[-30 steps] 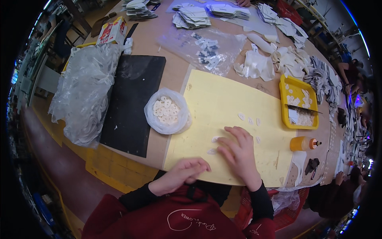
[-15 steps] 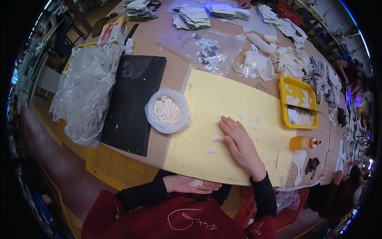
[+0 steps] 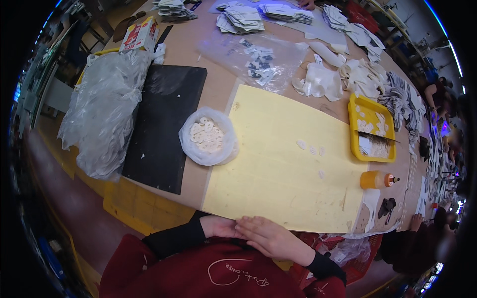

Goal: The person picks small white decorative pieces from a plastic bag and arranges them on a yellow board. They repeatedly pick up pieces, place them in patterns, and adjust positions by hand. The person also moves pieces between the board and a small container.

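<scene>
At the table's near edge my left hand [image 3: 216, 226] lies palm up, its fingers and palm mostly covered. My right hand [image 3: 267, 237] rests over it, back up, fingers stretched out and pointing left across the left palm. Anything between the two hands is hidden. Beyond them lies a yellow mat [image 3: 278, 198], with several small white oval cut-outs [image 3: 312, 150] in its right half. Left of the mat, an open plastic bag [image 3: 186, 139] is filled with similar white pieces [image 3: 207, 136] that have holes in them.
A black board [image 3: 164, 124] and a large clear plastic bundle [image 3: 107, 114] lie to the left. On the right are a yellow tray [image 3: 354, 134] of white scraps and a bottle of orange liquid [image 3: 373, 180]. Fabric pieces [image 3: 320, 82] and stacked cut parts [image 3: 241, 21] fill the far side.
My right hand has moved from the mat, down and left, onto my left palm, where white pieces lay before. Two white cut-outs near its former place are gone from the mat.
</scene>
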A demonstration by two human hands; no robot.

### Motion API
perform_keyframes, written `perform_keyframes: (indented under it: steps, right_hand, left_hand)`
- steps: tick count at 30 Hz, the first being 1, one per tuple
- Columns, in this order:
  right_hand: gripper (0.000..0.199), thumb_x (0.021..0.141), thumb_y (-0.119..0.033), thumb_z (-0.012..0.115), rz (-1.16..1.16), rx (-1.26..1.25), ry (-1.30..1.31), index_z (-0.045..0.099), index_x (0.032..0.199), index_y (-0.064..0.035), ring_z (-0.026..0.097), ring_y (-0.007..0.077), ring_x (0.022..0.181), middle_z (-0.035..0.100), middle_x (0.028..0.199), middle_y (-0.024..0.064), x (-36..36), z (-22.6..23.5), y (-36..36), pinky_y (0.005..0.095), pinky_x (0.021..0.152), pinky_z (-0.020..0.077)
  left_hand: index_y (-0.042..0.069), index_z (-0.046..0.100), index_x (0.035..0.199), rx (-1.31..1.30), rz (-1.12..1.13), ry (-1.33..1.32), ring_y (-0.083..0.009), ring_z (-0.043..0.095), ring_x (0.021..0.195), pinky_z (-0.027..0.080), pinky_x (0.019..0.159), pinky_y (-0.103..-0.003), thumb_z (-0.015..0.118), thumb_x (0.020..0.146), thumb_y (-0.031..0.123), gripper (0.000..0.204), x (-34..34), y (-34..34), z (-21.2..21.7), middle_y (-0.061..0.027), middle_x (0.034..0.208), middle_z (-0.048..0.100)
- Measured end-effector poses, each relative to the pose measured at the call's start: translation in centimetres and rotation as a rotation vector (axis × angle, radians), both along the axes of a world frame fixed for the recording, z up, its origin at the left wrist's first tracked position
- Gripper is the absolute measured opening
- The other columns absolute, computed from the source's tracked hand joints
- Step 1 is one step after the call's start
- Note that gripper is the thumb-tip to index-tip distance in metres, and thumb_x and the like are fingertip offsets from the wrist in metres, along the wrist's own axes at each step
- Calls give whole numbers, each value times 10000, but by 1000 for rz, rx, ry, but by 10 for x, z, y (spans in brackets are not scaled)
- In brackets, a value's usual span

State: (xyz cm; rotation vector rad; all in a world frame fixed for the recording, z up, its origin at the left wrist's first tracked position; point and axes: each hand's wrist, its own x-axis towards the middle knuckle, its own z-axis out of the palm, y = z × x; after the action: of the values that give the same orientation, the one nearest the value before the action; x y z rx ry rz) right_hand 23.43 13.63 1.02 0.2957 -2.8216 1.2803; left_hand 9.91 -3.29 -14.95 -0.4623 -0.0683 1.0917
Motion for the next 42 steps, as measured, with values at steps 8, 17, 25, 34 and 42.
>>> perform_keyframes:
  steps: [8,17,25,34,42]
  right_hand:
    - [429,926,-111,704,-168,116,97,627,1334,-3,604,340,1256,614,1392,171,-12,47,56,435,1039,506]
    - [380,903,-92,720,-935,411,-5,646,1253,34,595,382,1218,632,1318,220,-23,5,157,423,1036,494]
    - [314,861,-56,731,-902,275,59,683,1159,32,629,365,1099,669,1198,177,-42,0,141,417,947,525]
    - [154,880,-13,706,-800,100,49,714,1032,7,672,318,879,682,995,128,-58,4,104,385,782,555]
    - [142,898,-46,736,-881,-175,-16,730,1029,7,691,267,759,697,913,134,-44,3,107,328,685,554]
  left_hand:
    - [78,560,957,59,-313,284,-45,429,503,354,388,-174,497,1099,322,290,-12,16,39,6,754,520]
    - [57,603,770,214,3,1566,-37,432,605,362,558,-220,527,1072,250,367,-83,35,189,48,666,506]
    - [-1,628,859,-134,547,2804,-188,615,787,456,705,-302,483,1074,167,309,-162,88,190,-74,848,647]
    - [-20,695,987,-38,643,2702,-319,672,1007,521,891,-382,574,1007,92,167,-99,86,199,-146,991,708]
    - [22,692,1135,356,359,2834,-318,583,1151,479,977,-399,722,905,130,255,-45,131,152,-142,1200,630]
